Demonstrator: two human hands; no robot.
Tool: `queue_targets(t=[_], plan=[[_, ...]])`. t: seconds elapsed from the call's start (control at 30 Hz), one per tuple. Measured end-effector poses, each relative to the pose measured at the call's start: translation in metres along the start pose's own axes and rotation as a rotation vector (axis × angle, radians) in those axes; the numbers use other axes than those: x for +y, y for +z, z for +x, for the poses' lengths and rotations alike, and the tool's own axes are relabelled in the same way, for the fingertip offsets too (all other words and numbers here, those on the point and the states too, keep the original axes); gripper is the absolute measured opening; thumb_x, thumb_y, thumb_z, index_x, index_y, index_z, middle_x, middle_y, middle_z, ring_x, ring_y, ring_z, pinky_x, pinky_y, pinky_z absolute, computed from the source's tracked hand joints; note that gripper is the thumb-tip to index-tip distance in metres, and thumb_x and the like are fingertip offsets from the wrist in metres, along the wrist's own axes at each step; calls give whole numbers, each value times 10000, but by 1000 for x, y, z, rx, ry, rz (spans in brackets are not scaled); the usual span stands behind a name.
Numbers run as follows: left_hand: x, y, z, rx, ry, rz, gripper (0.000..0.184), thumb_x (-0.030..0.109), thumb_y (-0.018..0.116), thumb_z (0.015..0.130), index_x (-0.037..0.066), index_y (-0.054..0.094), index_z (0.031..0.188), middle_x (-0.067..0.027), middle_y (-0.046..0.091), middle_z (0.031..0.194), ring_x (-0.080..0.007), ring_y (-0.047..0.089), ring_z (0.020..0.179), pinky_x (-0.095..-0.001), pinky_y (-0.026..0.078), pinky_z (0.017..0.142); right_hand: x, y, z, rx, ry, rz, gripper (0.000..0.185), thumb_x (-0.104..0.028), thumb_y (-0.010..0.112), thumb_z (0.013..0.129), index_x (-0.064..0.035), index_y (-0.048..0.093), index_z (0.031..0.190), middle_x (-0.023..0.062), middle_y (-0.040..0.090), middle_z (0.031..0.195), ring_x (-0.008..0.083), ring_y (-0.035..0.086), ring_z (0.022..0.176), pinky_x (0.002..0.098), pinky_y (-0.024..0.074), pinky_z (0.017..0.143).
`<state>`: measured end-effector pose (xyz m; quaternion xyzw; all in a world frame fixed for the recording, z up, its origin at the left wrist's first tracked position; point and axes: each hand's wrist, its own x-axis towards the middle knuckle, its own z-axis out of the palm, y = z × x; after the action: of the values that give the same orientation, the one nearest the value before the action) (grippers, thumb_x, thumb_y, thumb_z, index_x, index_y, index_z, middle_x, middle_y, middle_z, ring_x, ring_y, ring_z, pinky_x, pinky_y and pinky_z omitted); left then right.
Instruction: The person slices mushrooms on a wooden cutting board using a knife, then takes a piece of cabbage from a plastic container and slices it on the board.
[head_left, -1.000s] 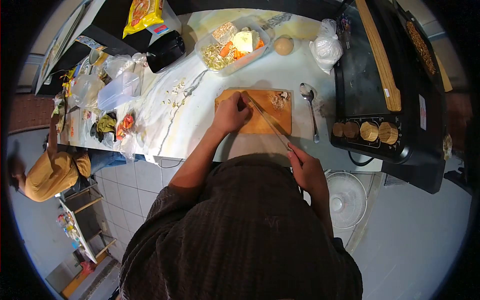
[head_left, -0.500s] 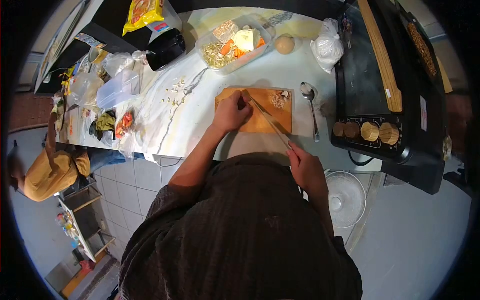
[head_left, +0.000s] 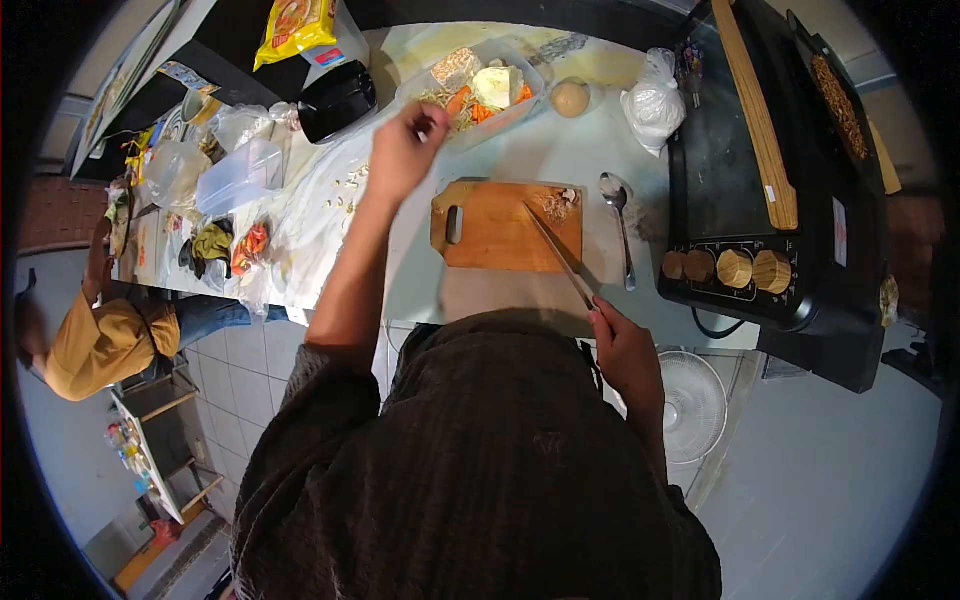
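Knife slants over the board at the frame's centre; it seems light, stiff, best taken by the handle, where fingers of the right hand are closed. Left hand has half-curled fingers near the tub; I cannot tell whether they hold something.

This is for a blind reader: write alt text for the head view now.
The right hand holds a knife over a wooden cutting board, while the left hand hovers near a clear food container. A spoon lies right of the board.
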<state>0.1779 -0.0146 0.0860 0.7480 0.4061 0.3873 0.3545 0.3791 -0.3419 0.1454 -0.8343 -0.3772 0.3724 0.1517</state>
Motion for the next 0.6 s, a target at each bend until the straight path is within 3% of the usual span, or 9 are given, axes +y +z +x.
queue_targets(t=[0.07, 0.13, 0.17, 0.27, 0.37, 0.4, 0.5, 0.57, 0.6], plan=[[3, -18, 21, 44, 57, 160, 185, 184, 764, 885, 25, 725, 971, -96, 734, 856, -158, 679, 723, -303, 537, 689, 2, 0, 1, -20, 27, 8, 404, -366, 541, 1022, -112, 653, 1316, 244, 706, 1060, 430, 678, 1020, 472, 536, 890], [4, -37, 27, 90, 76, 326, 243, 231, 789, 873, 29, 742, 999, -118, 736, 870, -183, 684, 727, -310, 543, 699, 12, 5, 4, 58, -64, 9, 387, -319, 574, 1014, -73, 659, 1300, 244, 701, 896, 321, 710, 773, 366, 525, 751], [-2, -47, 28, 134, 76, 350, 263, 250, 796, 869, 32, 749, 1009, -126, 738, 878, -198, 687, 729, -312, 546, 704, 12, 4, 4, 59, -65, 10, 387, -319, 574, 1014, -73, 659, 1300, 244, 701, 896, 321, 710, 773, 366, 525, 751], [-48, -82, 17, 165, -160, 138, 276, 258, 756, 927, -7, 734, 999, -80, 732, 826, -87, 636, 738, -256, 507, 695, 17, 8, 5, 45, -59, 33, 376, -299, 580, 1011, -70, 659, 1298, 246, 707, 926, 332, 725, 827, 372, 532, 769], [-100, -111, -18, 164, -225, 519, 242, 257, 716, 899, 35, 738, 993, -144, 750, 907, -287, 735, 835, -367, 549, 751, 22, 11, 6, 89, -130, 53, 366, -284, 586, 1008, -70, 660, 1296, 247, 712, 961, 339, 733, 880, 373, 536, 791], [-134, -118, -30, 129, -232, 602, 246, 279, 695, 895, 56, 744, 988, -140, 750, 928, -315, 730, 863, -390, 553, 777, 18, 8, 6, 50, -90, 68, 376, -311, 573, 1012, -78, 662, 1294, 245, 709, 1023, 380, 707, 959, 422, 537, 842], [-128, -109, -56, 60, -568, 674, 359, 411, 710, 846, 75, 765, 959, -132, 758, 914, -332, 727, 878, -410, 558, 812, 13, 4, 7, 2, -39, 66, 387, -340, 562, 1015, -89, 663, 1292, 243, 706, 1086, 419, 681, 1039, 470, 538, 893], [-115, -96, -61, 91, -624, 688, 384, 442, 712, 827, 84, 772, 954, -130, 761, 915, -335, 728, 883, -412, 559, 817, 13, 3, 9, -8, -26, 44, 387, -341, 564, 1014, -91, 663, 1293, 243, 706, 1087, 418, 682, 1039, 469, 539, 893], [-112, -92, -64, 122, -682, 702, 410, 472, 714, 809, 93, 780, 948, -129, 764, 915, -337, 729, 887, -415, 561, 823, 13, 4, 9, 15, -51, 38, 385, -325, 570, 1013, -84, 659, 1299, 249, 706, 1016, 378, 707, 951, 418, 536, 830]])
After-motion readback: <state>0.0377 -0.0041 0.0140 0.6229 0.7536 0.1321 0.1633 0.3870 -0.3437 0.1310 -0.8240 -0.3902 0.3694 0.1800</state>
